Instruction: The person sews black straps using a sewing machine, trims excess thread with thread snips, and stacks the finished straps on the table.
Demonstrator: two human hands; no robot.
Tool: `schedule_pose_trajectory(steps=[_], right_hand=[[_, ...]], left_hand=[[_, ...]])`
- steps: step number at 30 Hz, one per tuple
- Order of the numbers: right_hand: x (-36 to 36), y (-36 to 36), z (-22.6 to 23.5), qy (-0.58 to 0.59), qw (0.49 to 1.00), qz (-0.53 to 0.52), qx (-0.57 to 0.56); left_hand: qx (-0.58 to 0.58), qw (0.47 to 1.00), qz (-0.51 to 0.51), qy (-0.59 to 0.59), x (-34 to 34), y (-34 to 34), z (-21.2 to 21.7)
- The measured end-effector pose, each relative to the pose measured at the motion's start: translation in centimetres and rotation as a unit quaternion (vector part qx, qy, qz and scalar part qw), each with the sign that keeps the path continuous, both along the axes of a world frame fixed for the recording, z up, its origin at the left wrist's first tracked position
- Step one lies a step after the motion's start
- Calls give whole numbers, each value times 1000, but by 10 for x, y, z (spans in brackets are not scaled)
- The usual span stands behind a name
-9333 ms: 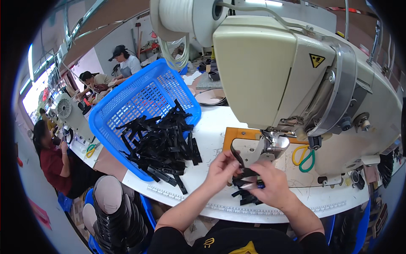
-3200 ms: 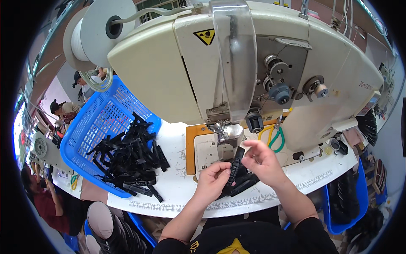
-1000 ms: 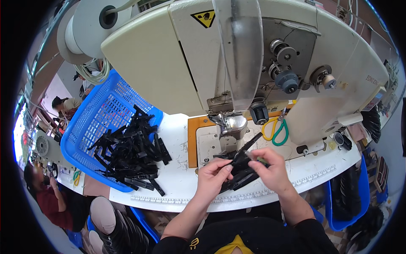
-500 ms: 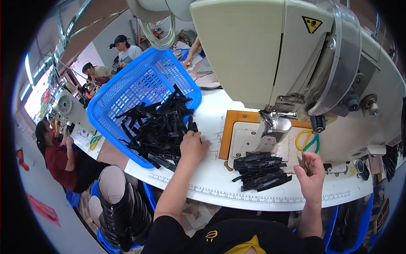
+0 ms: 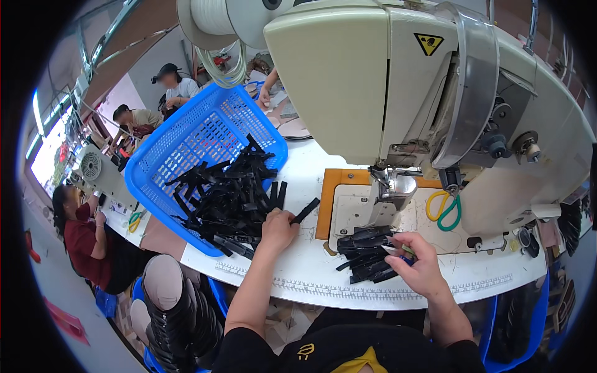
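My left hand (image 5: 278, 231) is at the front right edge of a blue plastic basket (image 5: 143, 158), its fingers closed on a black strip (image 5: 306, 210) that sticks out to the right. A heap of similar black strips (image 5: 233, 199) spills from the tipped basket beside it. My right hand (image 5: 420, 264) holds small thread snips (image 5: 393, 250), blades pointing left. They hover over a stack of black strips (image 5: 359, 256) lying in front of the sewing machine's needle area (image 5: 388, 186); the hand hides the stack's right end.
The big cream sewing machine (image 5: 329, 81) overhangs the white table (image 5: 298, 283), which has a ruler strip (image 5: 367, 292) along its front edge. Yellow-and-green-handled scissors (image 5: 444, 211) lie right of the needle. Black pieces are stacked (image 5: 168, 311) below left. Other people work at the far left.
My right hand has moved left with the snips, from beside the stack to over it. A black strip now extends rightward from my left hand. The whole view has shifted slightly.
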State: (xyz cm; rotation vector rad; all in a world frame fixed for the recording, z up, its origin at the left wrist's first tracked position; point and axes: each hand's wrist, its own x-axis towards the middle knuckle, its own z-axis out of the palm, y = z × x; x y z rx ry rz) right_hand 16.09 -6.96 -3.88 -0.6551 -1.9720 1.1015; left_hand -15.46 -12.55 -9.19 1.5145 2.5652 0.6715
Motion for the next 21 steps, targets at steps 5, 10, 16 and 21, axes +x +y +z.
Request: schedule_pose_trajectory(steps=[5, 10, 16, 21], right_hand=[[-22, -6, 13, -5, 993, 33, 112], [-39, 4, 51, -71, 904, 31, 420], [-11, 46, 64, -80, 859, -20, 505], [11, 87, 74, -91, 858, -110, 493]], left_hand=[[119, 976, 6, -183, 16, -21, 12], [168, 844, -172, -480, 72, -23, 73], [187, 759, -302, -546, 117, 21, 95], [210, 745, -209, -598, 145, 82, 110]])
